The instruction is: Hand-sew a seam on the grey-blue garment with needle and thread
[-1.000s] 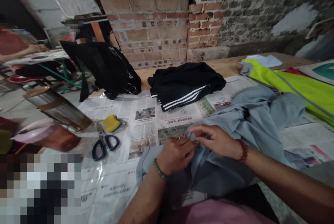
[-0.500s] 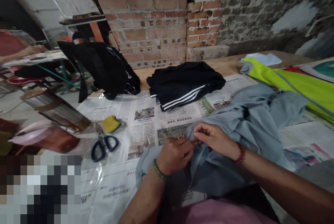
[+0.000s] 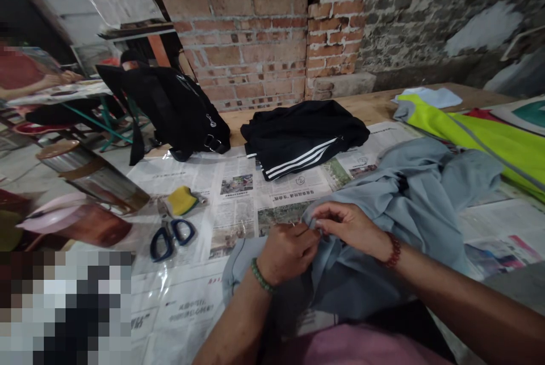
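Observation:
A rumpled grey garment (image 3: 409, 206) lies across the newspaper-covered table, its near part bunched under both hands. My left hand (image 3: 292, 251), with a green bead bracelet, is closed on a fold of that cloth. Touching or almost touching its fingertips, my right hand (image 3: 351, 226) has thumb and index finger pinched together at the same fold. Whether a needle or thread sits between these fingers is too small to make out. To the left are blue-handled scissors (image 3: 172, 237) with their handles apart, beside a yellow and green sponge (image 3: 182, 200).
Black clothing with white stripes (image 3: 306, 138) lies beyond the hands, next to a black bag (image 3: 179, 109). A steel flask (image 3: 97, 175) and a pink-lidded container (image 3: 80, 220) stand left. A yellow vest (image 3: 477, 138) lies right. Another person (image 3: 29, 75) sits at a far table.
The right hand's fingertips have shifted slightly left and down, closer to the left hand. The left hand keeps its grip on the cloth. The view has moved very slightly.

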### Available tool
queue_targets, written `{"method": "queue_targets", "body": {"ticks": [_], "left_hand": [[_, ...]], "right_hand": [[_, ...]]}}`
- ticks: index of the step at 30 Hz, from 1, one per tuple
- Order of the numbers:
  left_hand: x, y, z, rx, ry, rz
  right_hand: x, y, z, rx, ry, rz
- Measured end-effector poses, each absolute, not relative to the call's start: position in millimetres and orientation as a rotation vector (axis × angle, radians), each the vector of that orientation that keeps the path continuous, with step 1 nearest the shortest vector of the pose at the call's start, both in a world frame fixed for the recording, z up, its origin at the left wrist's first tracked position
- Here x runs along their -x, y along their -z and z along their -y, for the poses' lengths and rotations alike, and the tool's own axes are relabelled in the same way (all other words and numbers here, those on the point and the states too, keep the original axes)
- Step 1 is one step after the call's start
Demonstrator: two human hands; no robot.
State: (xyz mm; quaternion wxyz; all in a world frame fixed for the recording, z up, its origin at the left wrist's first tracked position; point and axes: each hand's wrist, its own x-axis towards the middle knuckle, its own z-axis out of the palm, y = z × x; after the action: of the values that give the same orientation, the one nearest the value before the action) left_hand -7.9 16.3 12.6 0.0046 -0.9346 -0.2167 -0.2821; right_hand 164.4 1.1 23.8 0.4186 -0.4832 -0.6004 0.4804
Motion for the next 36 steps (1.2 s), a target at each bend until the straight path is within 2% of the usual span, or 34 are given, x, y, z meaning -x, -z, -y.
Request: {"method": "queue_targets", "body": {"ticks": [5,11,16,21,24,28,32,36], "left_hand": [[8,-14,-17,2.948,0.885,0.684],[7,-14,-17,2.921,0.904,0.687],[6,-13,-16,2.871,0.93,0.724],[6,-16,-17,2.959,1.104,0.884],[5,-20,-19,3.12,1.356,1.111],[6,-24,-22,3.275,1.635,1.767],[7,-22,-23,3.324,1.873,2.409],[7,-17,-25,3.242,2.113,2.621]], "right_hand": [[-167,-22,-1,1.246,-1.174,1.495],[-173,-18,-2,1.264,-0.95,1.624],[-172,-18,1,1.243,-0.966,1.667],[-169,-13,4,1.248,-0.997,1.72],[-174,-12,2,1.235,-0.773,1.753],[-185,-11,4,1.123,-0.346,1.832],[-186,-4,12,0.96,-0.115,2.047],[-180,2,13,0.907,0.028,2.113]]}}
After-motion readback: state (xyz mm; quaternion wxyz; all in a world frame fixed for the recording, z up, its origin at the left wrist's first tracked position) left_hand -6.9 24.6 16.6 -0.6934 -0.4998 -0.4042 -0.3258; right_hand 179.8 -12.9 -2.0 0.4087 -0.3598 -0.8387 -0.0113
